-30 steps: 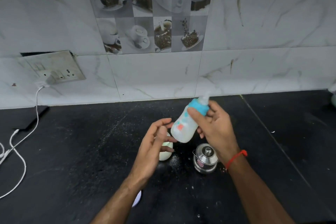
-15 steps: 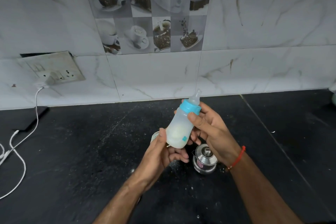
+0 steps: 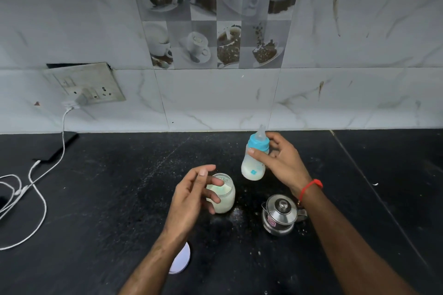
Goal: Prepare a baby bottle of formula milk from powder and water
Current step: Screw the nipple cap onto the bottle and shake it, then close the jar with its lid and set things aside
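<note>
Holding the translucent, milk-filled baby bottle with blue collar (image 3: 254, 160) upright above the black tabletop (image 3: 107, 199), the right hand (image 3: 281, 163) seems mid-mixing; the left hand (image 3: 191, 196) hovers loose-fingered, empty; next, probably checking for lumps.

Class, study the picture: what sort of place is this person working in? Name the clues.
Most likely a home kitchen: a black stone counter, a tiled wall with coffee-cup picture tiles, and a small steel kettle standing beside an open jar of powder.
</note>
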The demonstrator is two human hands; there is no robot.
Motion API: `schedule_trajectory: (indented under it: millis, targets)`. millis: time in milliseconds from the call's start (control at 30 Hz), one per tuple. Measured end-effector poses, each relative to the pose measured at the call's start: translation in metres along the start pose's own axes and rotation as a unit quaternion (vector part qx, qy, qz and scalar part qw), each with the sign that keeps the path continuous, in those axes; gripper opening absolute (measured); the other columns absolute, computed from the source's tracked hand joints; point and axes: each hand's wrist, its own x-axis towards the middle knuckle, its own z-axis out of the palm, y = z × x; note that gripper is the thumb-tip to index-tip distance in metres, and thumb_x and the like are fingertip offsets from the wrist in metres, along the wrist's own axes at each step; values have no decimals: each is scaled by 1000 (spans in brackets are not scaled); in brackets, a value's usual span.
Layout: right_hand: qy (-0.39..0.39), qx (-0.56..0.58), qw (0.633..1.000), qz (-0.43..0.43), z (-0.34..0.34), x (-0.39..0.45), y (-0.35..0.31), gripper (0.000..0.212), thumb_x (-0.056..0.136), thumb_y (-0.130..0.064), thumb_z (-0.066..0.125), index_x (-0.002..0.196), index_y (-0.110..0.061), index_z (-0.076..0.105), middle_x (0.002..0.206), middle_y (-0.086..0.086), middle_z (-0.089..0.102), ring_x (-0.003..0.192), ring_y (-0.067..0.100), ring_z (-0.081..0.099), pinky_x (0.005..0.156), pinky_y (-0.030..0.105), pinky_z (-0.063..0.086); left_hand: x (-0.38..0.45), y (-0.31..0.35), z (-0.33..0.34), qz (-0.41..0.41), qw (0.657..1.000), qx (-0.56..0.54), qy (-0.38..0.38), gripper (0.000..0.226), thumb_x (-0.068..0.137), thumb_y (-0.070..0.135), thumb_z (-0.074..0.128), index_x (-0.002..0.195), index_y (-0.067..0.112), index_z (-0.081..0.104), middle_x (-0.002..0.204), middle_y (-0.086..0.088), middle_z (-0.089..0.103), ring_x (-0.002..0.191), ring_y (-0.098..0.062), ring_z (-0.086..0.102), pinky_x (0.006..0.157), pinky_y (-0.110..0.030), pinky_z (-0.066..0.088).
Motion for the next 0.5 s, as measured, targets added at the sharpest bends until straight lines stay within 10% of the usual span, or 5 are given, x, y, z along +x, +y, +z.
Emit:
schedule_trajectory:
  millis: [167,500]
  targets:
    - [-10,-301,952,51,-1,34,47,53,75,-40,86,117,-26,56,112,-1,68,109,21,62,94,32,50,-1,-1,-11,4,999,27,43,31,109,29,46,118,11,70,94,-13,77,63,-20,63,47,-30,49]
    - [-70,-348,925,136,9,46,104,53,78,-30,85,117,-16,53,122,15,61,102,27,61,84,34,51,12,-3,-20,14,993,89,78,24,109,27,51,110,17,73,93,-10,78,62,-19,65,48,-31,49]
